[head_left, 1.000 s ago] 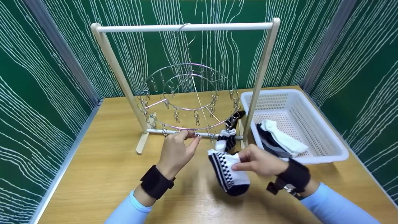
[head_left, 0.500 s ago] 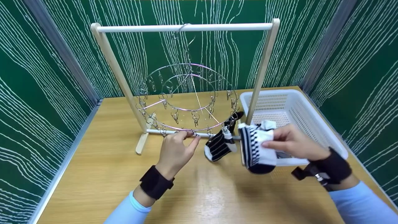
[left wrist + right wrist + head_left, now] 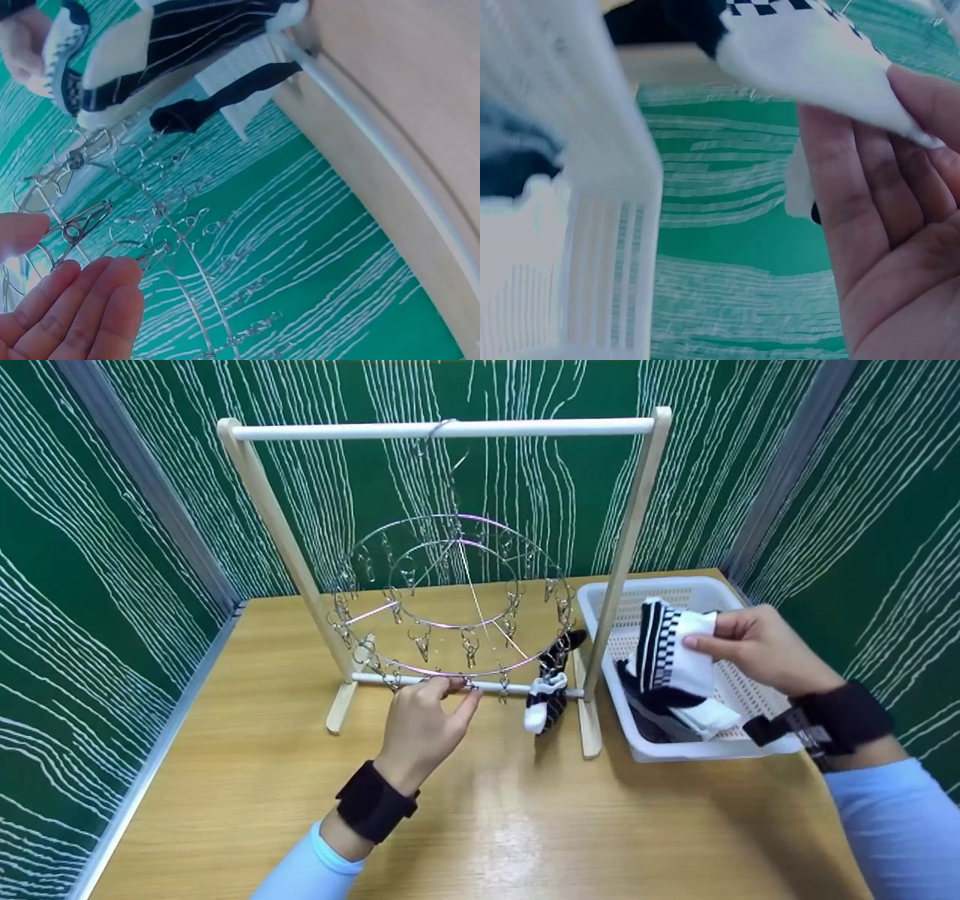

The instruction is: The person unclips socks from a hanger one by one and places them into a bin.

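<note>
In the head view, my left hand (image 3: 427, 727) is at the front of a round metal clip hanger (image 3: 450, 670). Its thumb and fingers pinch a metal clip (image 3: 73, 231), seen closer in the left wrist view. My right hand (image 3: 772, 649) holds a white sock with black stripes and checks (image 3: 686, 649) by its edge, above the basket. The sock's white side fills the top of the right wrist view. Two socks hang at the hanger's right: a striped black-and-white sock (image 3: 546, 709) and a black sock (image 3: 574, 641).
A wooden stand (image 3: 634, 532) carries the hanger on its white top bar (image 3: 337, 432). The white plastic basket (image 3: 652, 751) at right holds a white sock (image 3: 712, 716) and dark socks (image 3: 652, 716). Green panels with white lines enclose the wooden table (image 3: 450, 810) on three sides.
My right hand has carried the checked sock right and away from me, from in front of the hanger to above the basket. The striped sock has swung. My left hand stays on the clip.
</note>
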`<act>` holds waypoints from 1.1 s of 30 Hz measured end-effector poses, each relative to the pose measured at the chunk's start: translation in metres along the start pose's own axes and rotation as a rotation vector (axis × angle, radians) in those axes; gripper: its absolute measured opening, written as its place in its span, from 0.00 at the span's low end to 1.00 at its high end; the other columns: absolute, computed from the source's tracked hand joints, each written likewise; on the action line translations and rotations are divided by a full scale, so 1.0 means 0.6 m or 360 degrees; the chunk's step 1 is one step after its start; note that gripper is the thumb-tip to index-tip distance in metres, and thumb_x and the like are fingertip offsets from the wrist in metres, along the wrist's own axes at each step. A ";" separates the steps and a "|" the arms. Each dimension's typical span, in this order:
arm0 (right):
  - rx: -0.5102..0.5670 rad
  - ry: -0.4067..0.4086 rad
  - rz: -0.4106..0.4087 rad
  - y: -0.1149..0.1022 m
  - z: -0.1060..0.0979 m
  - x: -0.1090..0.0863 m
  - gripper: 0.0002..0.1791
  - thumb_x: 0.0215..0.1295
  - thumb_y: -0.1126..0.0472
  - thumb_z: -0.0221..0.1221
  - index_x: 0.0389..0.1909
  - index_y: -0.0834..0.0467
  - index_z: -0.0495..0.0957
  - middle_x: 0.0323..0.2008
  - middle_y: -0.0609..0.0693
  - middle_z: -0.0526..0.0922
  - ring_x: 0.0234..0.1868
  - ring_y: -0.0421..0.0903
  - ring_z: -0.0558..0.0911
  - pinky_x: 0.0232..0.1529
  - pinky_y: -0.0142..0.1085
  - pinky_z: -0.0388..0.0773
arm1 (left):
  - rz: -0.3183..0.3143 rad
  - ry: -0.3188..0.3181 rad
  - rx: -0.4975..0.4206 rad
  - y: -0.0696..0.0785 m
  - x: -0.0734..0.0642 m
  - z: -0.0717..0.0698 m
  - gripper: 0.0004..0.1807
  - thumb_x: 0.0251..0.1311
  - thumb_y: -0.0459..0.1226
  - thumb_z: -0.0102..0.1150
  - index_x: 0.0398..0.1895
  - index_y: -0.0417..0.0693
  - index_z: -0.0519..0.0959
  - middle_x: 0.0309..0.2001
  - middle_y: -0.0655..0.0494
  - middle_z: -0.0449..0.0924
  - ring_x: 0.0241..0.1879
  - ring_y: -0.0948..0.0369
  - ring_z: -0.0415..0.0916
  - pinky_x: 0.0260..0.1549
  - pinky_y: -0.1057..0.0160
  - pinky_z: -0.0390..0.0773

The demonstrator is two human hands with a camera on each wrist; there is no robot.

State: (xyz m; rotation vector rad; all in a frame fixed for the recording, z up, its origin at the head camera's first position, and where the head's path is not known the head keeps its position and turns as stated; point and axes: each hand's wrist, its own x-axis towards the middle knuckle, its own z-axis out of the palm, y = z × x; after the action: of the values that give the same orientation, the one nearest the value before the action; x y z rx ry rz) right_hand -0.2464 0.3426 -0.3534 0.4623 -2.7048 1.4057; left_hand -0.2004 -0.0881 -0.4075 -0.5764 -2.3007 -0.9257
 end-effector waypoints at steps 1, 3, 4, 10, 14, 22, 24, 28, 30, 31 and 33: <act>-0.0025 0.0018 0.0034 0.005 -0.004 0.005 0.12 0.76 0.66 0.65 0.33 0.71 0.86 0.20 0.40 0.88 0.19 0.33 0.77 0.18 0.27 0.72 | -0.0001 0.0000 0.0006 0.000 0.000 0.000 0.09 0.64 0.36 0.76 0.38 0.36 0.90 0.37 0.44 0.94 0.38 0.50 0.93 0.41 0.50 0.91; -0.0084 0.0040 0.0094 0.014 -0.012 0.014 0.15 0.77 0.64 0.66 0.30 0.71 0.85 0.19 0.39 0.87 0.19 0.33 0.75 0.18 0.28 0.70 | -0.0002 -0.0003 0.0017 -0.001 -0.001 0.001 0.09 0.64 0.36 0.76 0.38 0.36 0.90 0.37 0.45 0.94 0.38 0.50 0.93 0.41 0.51 0.91; -0.0120 0.0044 0.0126 0.018 -0.015 0.019 0.16 0.77 0.63 0.66 0.29 0.70 0.84 0.19 0.38 0.86 0.19 0.33 0.74 0.19 0.28 0.69 | -0.0002 -0.0005 0.0021 -0.001 -0.001 0.001 0.09 0.64 0.36 0.76 0.38 0.37 0.90 0.37 0.45 0.94 0.37 0.50 0.93 0.41 0.51 0.91; -0.0392 0.0005 0.0215 0.038 -0.029 0.048 0.20 0.79 0.57 0.65 0.27 0.65 0.82 0.21 0.43 0.84 0.19 0.35 0.73 0.20 0.30 0.69 | -0.0015 -0.0008 0.0027 -0.002 -0.002 -0.001 0.09 0.64 0.37 0.76 0.38 0.38 0.90 0.37 0.45 0.94 0.38 0.50 0.93 0.41 0.51 0.91; -0.0597 0.0006 0.0186 0.058 -0.031 0.063 0.25 0.77 0.59 0.65 0.18 0.57 0.70 0.16 0.43 0.70 0.17 0.37 0.63 0.19 0.32 0.59 | -0.0012 0.0000 0.0043 -0.003 -0.001 -0.003 0.09 0.64 0.37 0.76 0.38 0.38 0.90 0.37 0.46 0.94 0.37 0.50 0.93 0.40 0.51 0.91; -0.0990 -0.0070 0.0178 0.101 -0.015 0.089 0.25 0.70 0.69 0.59 0.15 0.53 0.62 0.15 0.44 0.64 0.18 0.44 0.66 0.21 0.35 0.63 | -0.0014 0.0002 0.0068 -0.003 -0.001 -0.005 0.09 0.64 0.38 0.76 0.37 0.38 0.90 0.36 0.46 0.94 0.36 0.51 0.92 0.39 0.52 0.91; -0.1085 -0.0131 0.0189 0.110 -0.007 0.095 0.19 0.67 0.72 0.56 0.16 0.57 0.67 0.17 0.49 0.69 0.20 0.48 0.70 0.22 0.41 0.68 | -0.0018 -0.0007 0.0064 -0.003 0.000 -0.005 0.09 0.64 0.37 0.76 0.37 0.38 0.90 0.36 0.46 0.94 0.36 0.51 0.92 0.40 0.51 0.91; -0.1216 -0.0272 0.0178 0.122 0.017 0.101 0.08 0.62 0.77 0.54 0.25 0.67 0.77 0.26 0.62 0.80 0.27 0.57 0.78 0.32 0.55 0.79 | -0.0024 -0.0021 0.0067 -0.002 0.000 -0.007 0.09 0.65 0.37 0.76 0.37 0.38 0.90 0.37 0.45 0.94 0.37 0.51 0.93 0.40 0.51 0.91; -0.1252 -0.0356 0.0143 0.125 0.032 0.102 0.07 0.60 0.77 0.56 0.25 0.67 0.78 0.27 0.63 0.81 0.28 0.56 0.79 0.35 0.56 0.81 | -0.0028 -0.0026 0.0068 -0.001 -0.001 -0.008 0.09 0.65 0.37 0.76 0.38 0.38 0.90 0.37 0.45 0.94 0.37 0.51 0.93 0.41 0.51 0.91; -0.1254 -0.0403 0.0122 0.126 0.039 0.103 0.07 0.59 0.77 0.57 0.24 0.66 0.78 0.25 0.60 0.81 0.27 0.55 0.78 0.33 0.53 0.80 | -0.0031 -0.0028 0.0068 -0.001 -0.001 -0.009 0.10 0.65 0.37 0.76 0.38 0.38 0.90 0.37 0.45 0.94 0.37 0.51 0.93 0.41 0.51 0.91; -0.1229 -0.0485 0.0086 0.127 0.052 0.102 0.10 0.57 0.77 0.59 0.21 0.62 0.76 0.21 0.53 0.77 0.24 0.50 0.72 0.27 0.46 0.74 | -0.0038 -0.0031 0.0069 -0.001 -0.001 -0.010 0.09 0.65 0.38 0.76 0.38 0.38 0.90 0.37 0.45 0.94 0.38 0.51 0.93 0.41 0.51 0.91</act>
State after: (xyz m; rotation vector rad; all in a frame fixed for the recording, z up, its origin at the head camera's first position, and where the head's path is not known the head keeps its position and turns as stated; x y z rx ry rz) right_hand -0.3245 0.3439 -0.4204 0.5566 -3.2039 0.2172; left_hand -0.1982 -0.0932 -0.4047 -0.5433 -2.3438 -0.8826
